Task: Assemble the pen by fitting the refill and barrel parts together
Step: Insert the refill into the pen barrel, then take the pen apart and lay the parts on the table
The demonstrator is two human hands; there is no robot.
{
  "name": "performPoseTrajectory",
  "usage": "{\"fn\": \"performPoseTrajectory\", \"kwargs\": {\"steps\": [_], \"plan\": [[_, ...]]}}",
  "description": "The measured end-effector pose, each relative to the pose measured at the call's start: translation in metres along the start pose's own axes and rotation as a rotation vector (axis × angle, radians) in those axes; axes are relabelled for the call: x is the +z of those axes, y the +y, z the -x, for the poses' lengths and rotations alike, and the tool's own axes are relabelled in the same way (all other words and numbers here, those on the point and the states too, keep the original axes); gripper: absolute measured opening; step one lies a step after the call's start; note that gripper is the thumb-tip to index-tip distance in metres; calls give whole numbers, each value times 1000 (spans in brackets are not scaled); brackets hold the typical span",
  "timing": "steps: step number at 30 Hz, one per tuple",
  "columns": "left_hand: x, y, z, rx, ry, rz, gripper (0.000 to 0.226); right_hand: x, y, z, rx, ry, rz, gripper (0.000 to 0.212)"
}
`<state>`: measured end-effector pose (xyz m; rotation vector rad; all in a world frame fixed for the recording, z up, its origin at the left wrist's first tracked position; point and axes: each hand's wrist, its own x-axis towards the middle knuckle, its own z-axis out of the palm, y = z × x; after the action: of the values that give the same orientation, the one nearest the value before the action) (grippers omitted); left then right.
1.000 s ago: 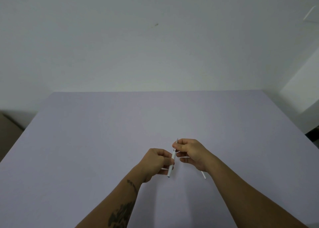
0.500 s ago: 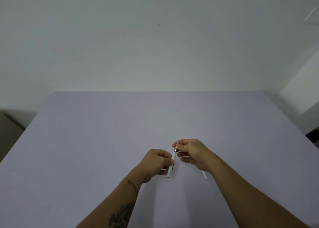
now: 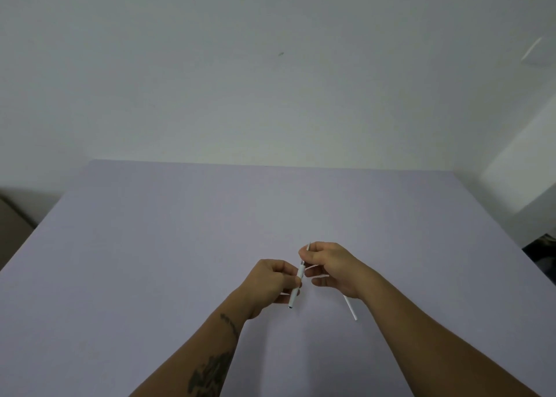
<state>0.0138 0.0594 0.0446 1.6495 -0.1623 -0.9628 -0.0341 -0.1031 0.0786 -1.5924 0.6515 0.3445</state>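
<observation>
My left hand (image 3: 270, 282) grips a white pen barrel (image 3: 296, 288), held nearly upright just above the table, its lower end pointing at me. My right hand (image 3: 332, 267) pinches the metal tip piece (image 3: 308, 247) at the barrel's top end, with the thin point sticking up past my fingers. A thin white rod, maybe a refill (image 3: 350, 308), pokes out below my right wrist and slants down to the right; its upper part is hidden by the hand. I cannot tell whether my right hand holds it.
The lilac table (image 3: 180, 246) stretches to a pale wall at the back. Its left and right edges drop to the floor, with dark objects at the far right (image 3: 544, 246).
The hands and pen have stayed almost in place. My right fingers have shifted slightly on the tip end of the barrel.
</observation>
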Motion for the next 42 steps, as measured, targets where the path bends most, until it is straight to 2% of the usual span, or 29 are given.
{"fn": "performPoseTrajectory", "kwargs": {"steps": [5, 10, 15, 18, 24, 27, 31, 35, 42], "plan": [[-1, 2, -2, -3, -6, -7, 6, -1, -4, 0, -45, 73, 43, 12], [-2, 1, -5, -15, -13, -21, 7, -5, -7, 4, -33, 75, -27, 23], [2, 0, -9, -22, -17, 4, 10, -11, -9, 1, -42, 121, -144, 22], [5, -3, -11, -39, -2, 20, 15, -17, -15, -3, -59, 173, -226, 22], [9, -8, -18, -75, 101, 48, 7, -38, -17, -18, -71, 275, -306, 21], [10, -8, -22, -100, 149, 75, 9, -45, -5, -30, -51, 314, -144, 18], [10, -8, -28, -130, 187, 78, 13, -44, 21, -51, -43, 350, 262, 18], [10, -15, -35, -170, 251, 51, 15, -34, 45, -72, -22, 274, 609, 19], [15, -31, -47, -214, 352, -35, 12, -13, 56, -101, -130, 216, 875, 15]]}}
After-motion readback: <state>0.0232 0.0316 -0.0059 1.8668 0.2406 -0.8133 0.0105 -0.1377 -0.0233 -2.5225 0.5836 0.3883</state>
